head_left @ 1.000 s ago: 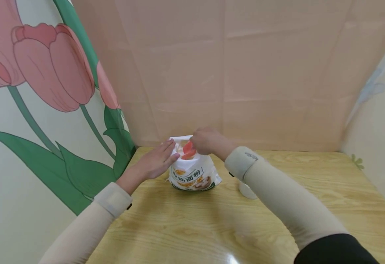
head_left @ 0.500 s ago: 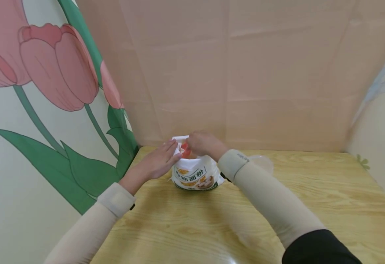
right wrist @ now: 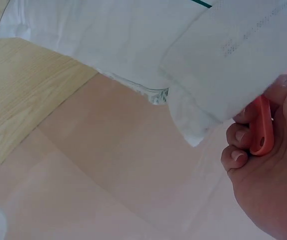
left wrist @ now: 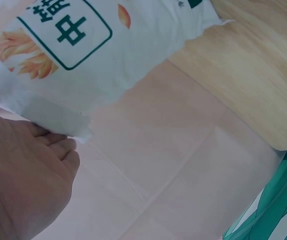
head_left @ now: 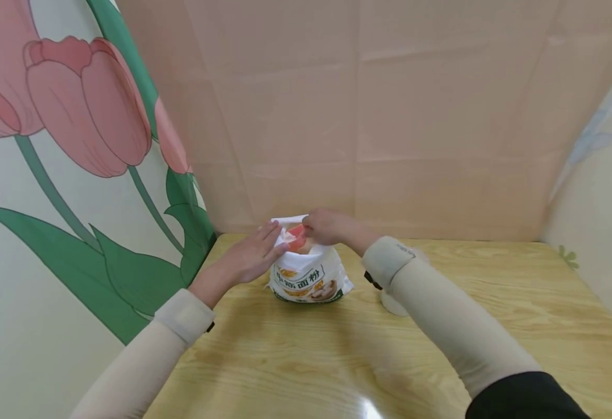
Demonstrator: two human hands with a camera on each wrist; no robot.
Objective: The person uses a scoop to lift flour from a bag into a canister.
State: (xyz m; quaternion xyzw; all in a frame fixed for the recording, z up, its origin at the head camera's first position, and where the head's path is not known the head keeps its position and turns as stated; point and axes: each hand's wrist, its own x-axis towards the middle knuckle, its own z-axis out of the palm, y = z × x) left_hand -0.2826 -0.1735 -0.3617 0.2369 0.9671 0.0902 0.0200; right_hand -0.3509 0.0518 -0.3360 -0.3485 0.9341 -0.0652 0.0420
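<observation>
A white flour bag (head_left: 306, 273) with green lettering stands open on the table. My left hand (head_left: 250, 254) holds the left side of its mouth; in the left wrist view, bent fingers (left wrist: 58, 145) lie at the folded rim. My right hand (head_left: 332, 227) is over the right side of the opening. It grips the handle of a red scoop (right wrist: 263, 132), curled fingers around it in the right wrist view. The scoop's red bowl shows inside the bag's mouth in the head view, though its lower part and the flour level are hidden.
A clear plastic container (head_left: 393, 304) stands right of the bag, mostly covered by my right forearm. The wood-patterned table (head_left: 295, 361) meets a beige cloth backdrop (head_left: 389, 145) behind the bag. A wall painted with tulips (head_left: 91, 105) borders the left side.
My right hand moves left with the scoop into the bag's mouth, then back slightly right. The scoop sits at a different tilt. My left hand stays at the bag's rim.
</observation>
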